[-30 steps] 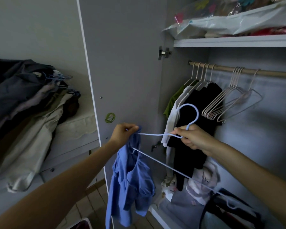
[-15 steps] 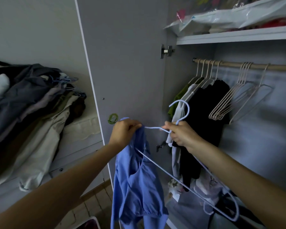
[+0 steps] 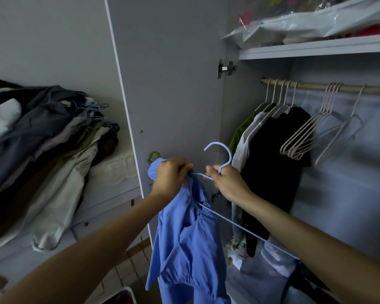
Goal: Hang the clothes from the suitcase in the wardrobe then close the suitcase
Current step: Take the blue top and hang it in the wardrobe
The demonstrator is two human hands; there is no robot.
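Note:
A blue garment (image 3: 184,244) hangs in front of the open wardrobe door (image 3: 169,84). My left hand (image 3: 170,177) grips its bunched top edge at one end of a light blue wire hanger (image 3: 222,154). My right hand (image 3: 226,183) holds the hanger just below its hook, which points up. The hanger's long lower wire runs down to the right under my right forearm. Behind my hands the wooden rail (image 3: 329,87) carries a green, a white and a black garment (image 3: 272,163) at its left end. A corner of the suitcase (image 3: 121,296) shows at the bottom edge.
Several empty pale hangers (image 3: 312,132) hang on the rail to the right of the clothes. A shelf (image 3: 316,48) above holds plastic bags. A heap of clothes on hangers (image 3: 37,145) lies on a surface to the left. More items sit on the wardrobe floor (image 3: 268,266).
My hands have come closer together and the hanger's hook has swung upright. The blue garment's top edge has bunched up further onto the hanger's left end.

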